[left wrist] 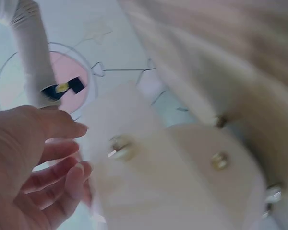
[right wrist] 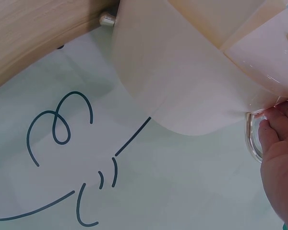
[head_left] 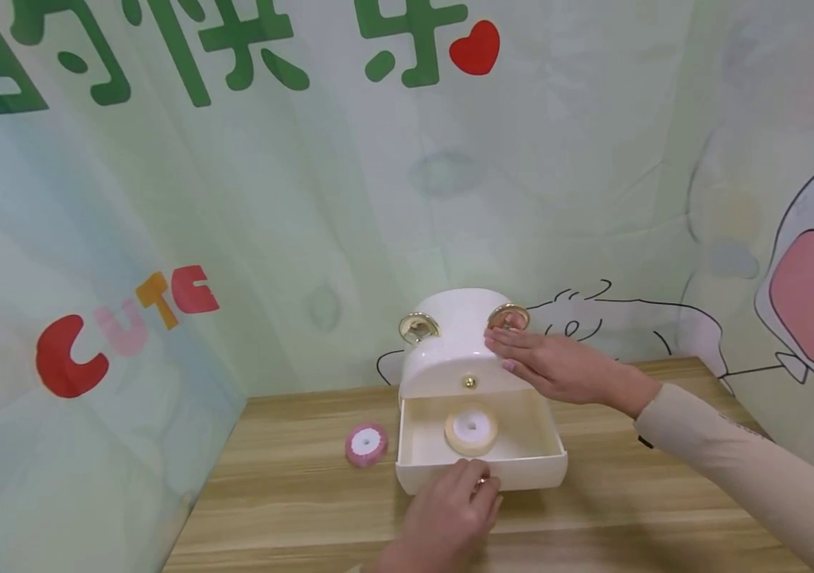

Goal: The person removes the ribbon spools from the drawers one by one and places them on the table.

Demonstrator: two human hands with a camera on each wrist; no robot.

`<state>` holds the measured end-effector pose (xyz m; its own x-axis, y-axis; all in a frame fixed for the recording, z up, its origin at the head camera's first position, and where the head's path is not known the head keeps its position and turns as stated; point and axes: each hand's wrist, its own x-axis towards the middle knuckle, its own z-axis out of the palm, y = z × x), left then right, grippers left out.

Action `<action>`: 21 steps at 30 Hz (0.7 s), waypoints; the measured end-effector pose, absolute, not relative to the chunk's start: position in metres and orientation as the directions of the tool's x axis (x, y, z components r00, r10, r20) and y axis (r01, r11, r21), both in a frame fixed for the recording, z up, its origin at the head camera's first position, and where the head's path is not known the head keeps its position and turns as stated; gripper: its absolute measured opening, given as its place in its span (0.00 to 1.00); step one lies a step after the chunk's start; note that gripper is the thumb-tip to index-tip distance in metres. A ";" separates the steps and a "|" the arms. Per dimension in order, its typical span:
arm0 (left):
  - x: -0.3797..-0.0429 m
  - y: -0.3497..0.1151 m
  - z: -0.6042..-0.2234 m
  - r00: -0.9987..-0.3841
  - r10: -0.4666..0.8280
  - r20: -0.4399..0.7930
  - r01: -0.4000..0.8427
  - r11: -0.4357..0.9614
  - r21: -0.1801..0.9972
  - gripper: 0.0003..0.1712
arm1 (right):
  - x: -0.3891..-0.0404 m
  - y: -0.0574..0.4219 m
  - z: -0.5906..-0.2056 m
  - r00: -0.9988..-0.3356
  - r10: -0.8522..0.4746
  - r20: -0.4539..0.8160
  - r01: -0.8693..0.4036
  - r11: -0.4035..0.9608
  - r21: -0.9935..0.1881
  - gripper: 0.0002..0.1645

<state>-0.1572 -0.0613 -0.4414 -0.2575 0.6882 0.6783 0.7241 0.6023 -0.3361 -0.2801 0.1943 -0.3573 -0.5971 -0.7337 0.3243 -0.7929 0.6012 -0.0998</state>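
Drawer (head_left: pixel 531 473) of one white cabinet (head_left: pixel 460 318) stands pulled out at the cabinet's six o'clock, on one wood-grain bench (head_left: pixel 299 477). One cream ribbon roll (head_left: pixel 452 430) lies flat near the drawer's middle. Two gold knobs show: one drawer knob (left wrist: pixel 121 149) and one upper knob (head_left: pixel 470 382) at twelve o'clock from it. Two gold-rimmed ears (head_left: pixel 418 327) sit at ten and two on the cabinet.

Taking the drawer as the dial in the head view, the left hand (head_left: pixel 445 509) is at seven, fingers loosely curled, thumb parted from them, just beside the drawer knob and pinching nothing. The right hand (head_left: pixel 564 366) is at two, fingers straight and close together, resting on the cabinet beside the two-o'clock ear.

One pink ribbon roll (head_left: pixel 366 444) lies on the bench at nine. Beyond, one printed backdrop (head_left: pixel 378 199) bears four coloured letters (head_left: pixel 72 356) between nine and ten, and one red heart (head_left: pixel 475 48) at twelve.
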 end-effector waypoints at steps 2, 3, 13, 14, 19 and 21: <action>-0.160 -0.062 -0.428 -0.248 0.695 0.674 0.743 0.583 -0.327 0.07 | -0.280 0.194 -0.357 -0.600 -0.732 0.322 -0.791 0.604 -0.099 0.29; -0.162 -0.063 -0.422 -0.241 0.700 0.672 0.752 0.573 -0.328 0.06 | -0.280 0.194 -0.357 -0.599 -0.733 0.323 -0.791 0.603 -0.099 0.29; -0.191 -0.070 -0.367 -0.295 0.838 0.458 0.832 0.461 -0.307 0.08 | -0.282 0.195 -0.357 -0.590 -0.743 0.317 -0.799 0.593 -0.097 0.29; -0.194 -0.070 -0.363 -0.314 0.856 0.409 0.847 0.448 -0.287 0.09 | -0.282 0.195 -0.357 -0.590 -0.743 0.316 -0.799 0.594 -0.095 0.29; -0.211 -0.067 -0.349 -0.376 0.907 0.188 0.894 0.408 -0.184 0.12 | -0.282 0.195 -0.357 -0.590 -0.742 0.318 -0.798 0.596 -0.088 0.29; -0.220 -0.064 -0.347 -0.394 0.912 0.115 0.903 0.407 -0.137 0.12 | -0.282 0.195 -0.358 -0.586 -0.745 0.319 -0.801 0.592 -0.088 0.29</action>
<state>-0.2196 -0.0644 -0.3472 -0.3935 0.9121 0.1147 0.9031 0.4069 -0.1370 -0.2823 0.1948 -0.3575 -0.5855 -0.7453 0.3188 -0.8013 0.5917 -0.0884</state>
